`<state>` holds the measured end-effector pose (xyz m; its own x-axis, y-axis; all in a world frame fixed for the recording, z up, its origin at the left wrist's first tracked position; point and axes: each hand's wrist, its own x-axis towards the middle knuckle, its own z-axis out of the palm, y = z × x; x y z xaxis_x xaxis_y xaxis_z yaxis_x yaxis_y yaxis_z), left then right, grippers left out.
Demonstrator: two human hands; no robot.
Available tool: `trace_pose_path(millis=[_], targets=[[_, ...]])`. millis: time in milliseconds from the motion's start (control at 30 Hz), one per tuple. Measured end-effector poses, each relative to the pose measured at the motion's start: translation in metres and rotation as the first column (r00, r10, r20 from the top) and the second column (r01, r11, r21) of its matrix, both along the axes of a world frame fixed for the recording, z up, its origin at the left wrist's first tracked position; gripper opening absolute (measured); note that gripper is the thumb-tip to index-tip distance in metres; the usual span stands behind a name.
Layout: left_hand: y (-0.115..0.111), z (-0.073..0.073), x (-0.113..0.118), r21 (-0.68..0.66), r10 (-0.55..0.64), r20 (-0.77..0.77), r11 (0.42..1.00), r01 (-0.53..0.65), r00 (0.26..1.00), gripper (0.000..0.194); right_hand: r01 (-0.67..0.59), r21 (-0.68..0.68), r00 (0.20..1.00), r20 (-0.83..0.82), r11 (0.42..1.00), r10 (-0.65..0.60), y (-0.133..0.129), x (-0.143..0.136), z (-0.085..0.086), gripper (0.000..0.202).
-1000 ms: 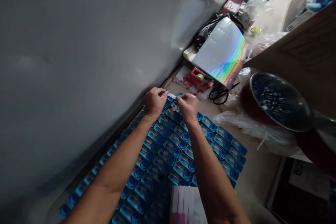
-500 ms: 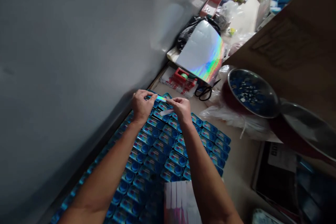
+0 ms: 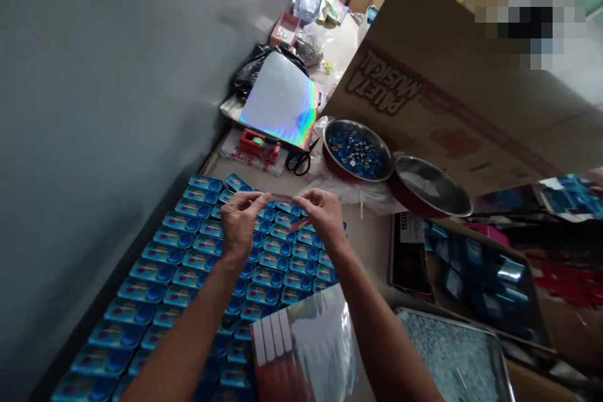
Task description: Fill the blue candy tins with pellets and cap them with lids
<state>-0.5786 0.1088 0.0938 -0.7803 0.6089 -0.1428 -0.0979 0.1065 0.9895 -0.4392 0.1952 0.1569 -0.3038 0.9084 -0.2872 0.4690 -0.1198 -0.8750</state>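
My left hand (image 3: 239, 223) and my right hand (image 3: 324, 212) pinch the two ends of a narrow shiny strip (image 3: 281, 198), stretched level between them. Another pale strip (image 3: 298, 225) sticks out below the right fingers. Under both hands lie rows of small blue packs (image 3: 176, 238), each with a round blue part at one end. Nearer my body, between the forearms, is a silvery sheet (image 3: 325, 333) with several white strips (image 3: 274, 336) along its left side; my right forearm covers part of it.
Beyond the packs are a red tape dispenser (image 3: 259, 143), black scissors (image 3: 299, 160) and a rainbow-shiny sheet (image 3: 280, 100). To the right stand a bowl of blue pieces (image 3: 358, 154), a second bowl (image 3: 433, 191), a large cardboard box (image 3: 424, 69) and a tray (image 3: 447, 352). A wall (image 3: 94, 107) borders the left.
The view has swung to the right, bringing more of the cardboard box and tray into sight. Both hands still hold the strip, whose rainbow glint has faded.
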Motion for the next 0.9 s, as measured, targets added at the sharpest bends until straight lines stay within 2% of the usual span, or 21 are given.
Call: trace_pose_path(millis=[133, 200, 267, 367, 467, 567, 633, 733, 900], targets=[[0.024, 0.016, 0.037, -0.005, -0.142, -0.067, 0.99, 0.142, 0.988, 0.021, 0.056, -0.07, 0.986, -0.154, 0.996, -0.066, 0.015, 0.047, 0.02, 0.029], [0.04, 0.022, 0.058, 0.002, -0.2, -0.048, 0.98, 0.2, 0.979, 0.022, 0.09, -0.036, 0.983, -0.159, 0.995, -0.095, 0.022, 0.072, 0.029, 0.031], [0.053, 0.022, 0.081, 0.004, -0.259, -0.015, 0.966, 0.259, 0.966, 0.022, 0.123, 0.011, 0.985, -0.124, 0.992, -0.12, 0.028, 0.1, 0.031, 0.032], [0.062, 0.008, 0.118, -0.061, -0.339, -0.107, 0.94, 0.334, 0.935, 0.018, 0.172, 0.031, 0.985, -0.033, 0.985, -0.171, 0.028, 0.146, 0.009, 0.034], [0.059, -0.017, 0.151, -0.204, -0.378, -0.243, 0.92, 0.334, 0.893, 0.012, 0.235, -0.022, 0.972, 0.014, 0.972, -0.234, 0.022, 0.183, -0.033, 0.037], [0.054, -0.039, 0.172, -0.327, -0.391, -0.285, 0.898, 0.295, 0.875, 0.009, 0.274, -0.063, 0.962, 0.008, 0.96, -0.274, 0.018, 0.203, -0.071, 0.038], [0.052, -0.047, 0.181, -0.388, -0.389, -0.335, 0.887, 0.25, 0.858, 0.009, 0.271, -0.072, 0.963, 0.016, 0.96, -0.271, 0.02, 0.209, -0.088, 0.037], [0.054, -0.052, 0.189, -0.451, -0.402, -0.431, 0.871, 0.193, 0.808, 0.011, 0.268, -0.097, 0.963, 0.031, 0.958, -0.266, 0.024, 0.213, -0.1, 0.036], [0.057, -0.055, 0.196, -0.441, -0.415, -0.539, 0.88, 0.174, 0.733, 0.013, 0.284, -0.121, 0.958, -0.016, 0.951, -0.288, 0.027, 0.219, -0.102, 0.036]])
